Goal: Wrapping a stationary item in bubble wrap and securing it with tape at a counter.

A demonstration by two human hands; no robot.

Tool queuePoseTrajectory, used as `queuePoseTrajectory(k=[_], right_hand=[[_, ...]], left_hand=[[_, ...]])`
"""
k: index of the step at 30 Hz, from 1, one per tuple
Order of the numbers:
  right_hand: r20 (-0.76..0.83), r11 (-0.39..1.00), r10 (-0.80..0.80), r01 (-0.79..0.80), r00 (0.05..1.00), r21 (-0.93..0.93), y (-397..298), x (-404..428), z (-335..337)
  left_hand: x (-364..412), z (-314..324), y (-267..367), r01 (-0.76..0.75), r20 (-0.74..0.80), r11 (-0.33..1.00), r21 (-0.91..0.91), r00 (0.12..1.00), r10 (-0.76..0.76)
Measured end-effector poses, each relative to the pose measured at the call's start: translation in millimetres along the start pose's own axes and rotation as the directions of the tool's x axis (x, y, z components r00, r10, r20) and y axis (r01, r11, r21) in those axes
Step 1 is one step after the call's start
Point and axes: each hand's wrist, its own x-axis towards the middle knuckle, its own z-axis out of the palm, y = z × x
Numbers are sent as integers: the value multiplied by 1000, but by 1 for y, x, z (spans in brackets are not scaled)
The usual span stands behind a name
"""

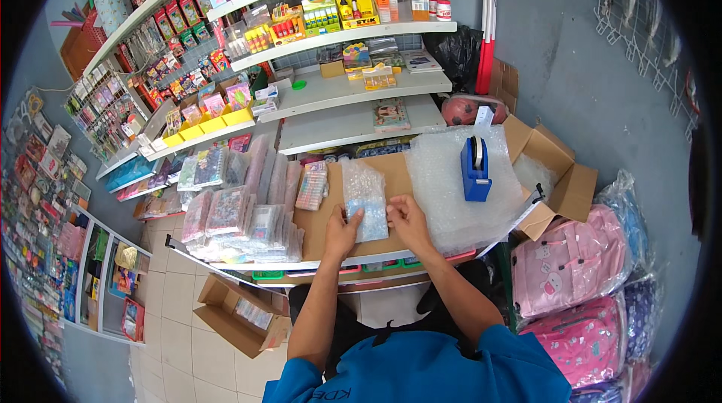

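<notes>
A blue-patterned item (364, 212) lies on brown cardboard (327, 232) on a shelf, with a sheet of bubble wrap (361, 177) around it or over it and reaching away beyond it. My left hand (342, 229) holds its left edge, thumb on top. At the right edge is my right hand (410, 222), its fingers curled close to the wrap; whether they pinch it is unclear. To the right, a blue tape dispenser (476, 177) stands on a stack of bubble wrap sheets (437, 200). A small pile of packaged items (312, 186) lies to the left of the wrap.
Bubble-wrapped packs (228, 217) are piled on the left. An open cardboard box (564, 177) stands at the right, above pink backpacks (569, 262) in plastic. Another open box (242, 315) sits on the tiled floor. Stocked shelves (361, 84) rise behind the work surface.
</notes>
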Motion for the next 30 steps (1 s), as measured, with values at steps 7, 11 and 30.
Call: queuePoseTrajectory(k=[7, 11, 30], right_hand=[[43, 997, 65, -66, 997, 26, -31, 12, 0], [91, 995, -24, 33, 996, -97, -35, 15, 0], [169, 994, 50, -33, 984, -106, -22, 17, 0]], left_hand=[[-6, 15, -18, -268, -105, 909, -318, 963, 247], [-13, 15, -10, -212, -53, 886, -412, 976, 209], [-15, 6, -9, -142, -19, 862, -487, 988, 152]])
